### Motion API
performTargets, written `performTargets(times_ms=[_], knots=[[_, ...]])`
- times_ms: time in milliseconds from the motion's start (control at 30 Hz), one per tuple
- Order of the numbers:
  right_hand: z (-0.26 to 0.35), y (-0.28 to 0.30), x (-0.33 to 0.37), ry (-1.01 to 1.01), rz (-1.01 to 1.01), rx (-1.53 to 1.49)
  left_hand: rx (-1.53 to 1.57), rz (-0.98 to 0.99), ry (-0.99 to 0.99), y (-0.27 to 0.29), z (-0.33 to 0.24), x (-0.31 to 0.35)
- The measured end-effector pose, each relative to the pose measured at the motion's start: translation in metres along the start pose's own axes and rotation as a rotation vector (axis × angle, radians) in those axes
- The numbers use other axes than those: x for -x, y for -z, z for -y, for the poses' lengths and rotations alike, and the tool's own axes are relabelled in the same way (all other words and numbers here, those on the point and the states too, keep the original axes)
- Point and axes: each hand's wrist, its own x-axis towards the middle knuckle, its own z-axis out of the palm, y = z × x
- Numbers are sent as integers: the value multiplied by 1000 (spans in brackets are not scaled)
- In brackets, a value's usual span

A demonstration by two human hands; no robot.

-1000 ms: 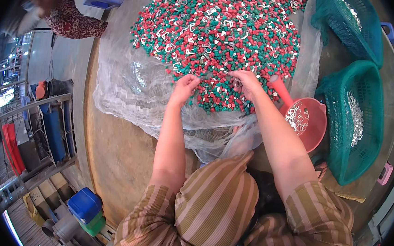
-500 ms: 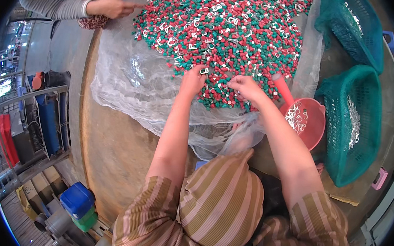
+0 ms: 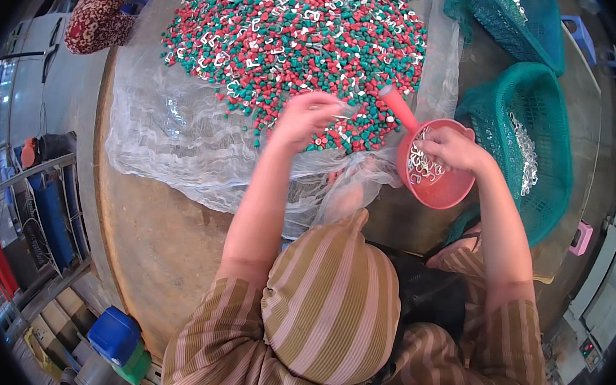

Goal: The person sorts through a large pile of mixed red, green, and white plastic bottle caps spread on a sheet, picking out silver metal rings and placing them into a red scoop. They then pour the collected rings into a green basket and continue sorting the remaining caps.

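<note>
A wide heap of small red and green cone-shaped pieces (image 3: 290, 53), mixed with pale hook-shaped clips, is spread before me. My left hand (image 3: 302, 123) hovers over its near edge, blurred by motion, its fingers pinched on a thin, pale clip (image 3: 341, 116). A red plastic dipper (image 3: 446, 198) stands to the right of the heap, its handle slanting onto the pieces. Inside it lie several whitish hook-shaped clips (image 3: 418, 169). My right hand (image 3: 452, 149) reaches over its rim with the fingers closed together just above the clips; whatever they hold is hidden.
Translucent sheeting (image 3: 175, 138) lies under the heap. Two green mesh-lined baskets, a near one (image 3: 558, 183) and a far one (image 3: 543, 48), hold shiny clips on the right. A patterned cloth (image 3: 101, 17) on a person shows at the far left. A blue container (image 3: 114, 335) stands lower left.
My right hand has moved from the heap to the dipper. The left hand stays over the heap's near edge. The other person's hand has left the view, and the whole view has shifted.
</note>
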Motion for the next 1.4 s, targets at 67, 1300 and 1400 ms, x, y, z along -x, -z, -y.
performTargets(times_ms=[67,1300,1400], knots=[[-24,1,-1,-114,-53,12,-313,133,-129,-67,-3,-3],[61,-92,-85,158,-446,-1078,-1360,-352,-236,-52,88,-12],[61,-82,-75,301,-494,-1027,-1418,-202,-447,-63,121,-37]])
